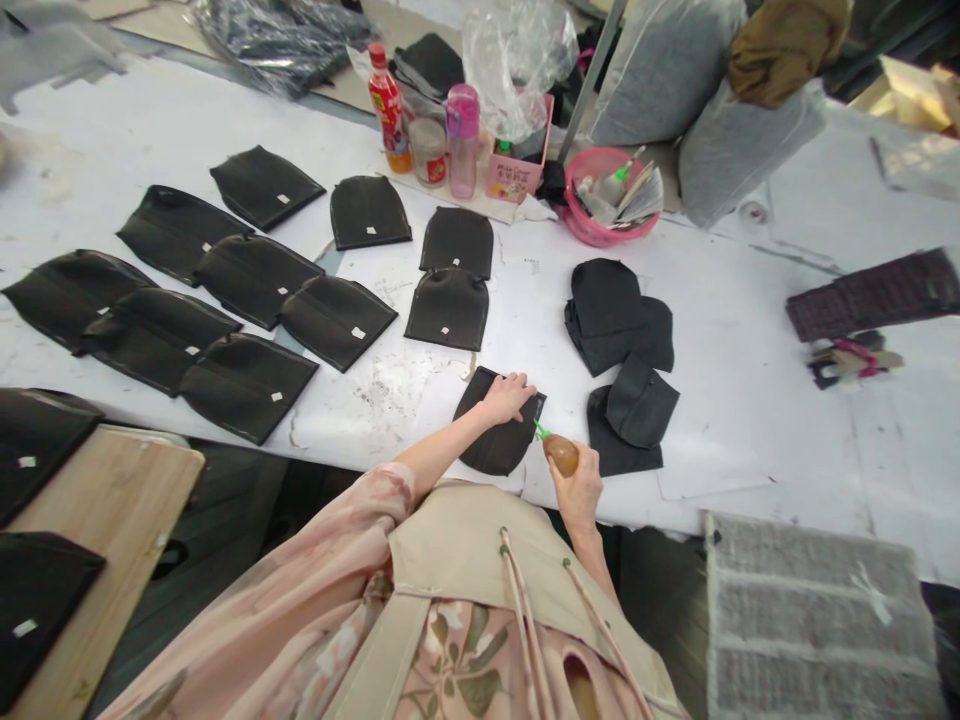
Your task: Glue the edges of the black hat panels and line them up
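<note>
My left hand [508,396] lies flat, fingers spread, on a black fabric piece [491,435] at the near edge of the white table [750,400]. My right hand [579,490] is wrapped round a small brown squeeze bottle [561,454] with a green nozzle. The nozzle points at the right edge of that fabric piece. A stack of black fabric pieces [621,365] lies just to the right of my hands.
Several black fabric pieces with small white tags [247,280] are spread in rows over the left of the table. A pink basket [607,195], bottles [388,105] and plastic bags stand at the back. A wooden board [112,500] with more pieces is at the lower left.
</note>
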{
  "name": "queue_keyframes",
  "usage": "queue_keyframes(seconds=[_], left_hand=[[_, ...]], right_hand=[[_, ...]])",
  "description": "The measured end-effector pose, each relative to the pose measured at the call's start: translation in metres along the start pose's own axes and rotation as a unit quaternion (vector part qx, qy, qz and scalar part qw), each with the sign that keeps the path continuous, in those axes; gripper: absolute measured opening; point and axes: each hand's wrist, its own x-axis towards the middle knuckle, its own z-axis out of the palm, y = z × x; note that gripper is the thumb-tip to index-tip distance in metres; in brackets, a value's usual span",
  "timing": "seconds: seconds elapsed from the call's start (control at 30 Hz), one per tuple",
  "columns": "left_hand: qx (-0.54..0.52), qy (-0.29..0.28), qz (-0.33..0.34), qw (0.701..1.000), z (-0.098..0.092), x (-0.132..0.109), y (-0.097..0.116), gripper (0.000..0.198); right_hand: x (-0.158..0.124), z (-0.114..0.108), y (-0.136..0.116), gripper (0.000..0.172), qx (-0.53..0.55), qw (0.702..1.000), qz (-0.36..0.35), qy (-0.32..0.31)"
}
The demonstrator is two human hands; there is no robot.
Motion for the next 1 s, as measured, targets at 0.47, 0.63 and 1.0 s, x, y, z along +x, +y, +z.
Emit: queue_keyframes(seconds=[0.47,0.63,1.0], left_hand=[[-0.013,-0.004,-0.001,1.0,-0.005,-0.003,0.001,0.056],[-0.011,-0.008,0.001,1.0,-0.005,-0.003,0.0,0.057],[-0.008,-0.004,-0.003,1.0,-0.002,-0.001,-0.001,0.058]], right_hand=[[-0.022,-0.01,-0.005,0.041,0.016,0.999,0.015,-0.023],[-0.029,-0.012,-0.006,0.042,0.023,0.999,0.031,-0.037],[-0.042,-0.017,-0.01,0.042,0.034,0.998,0.034,-0.044]])
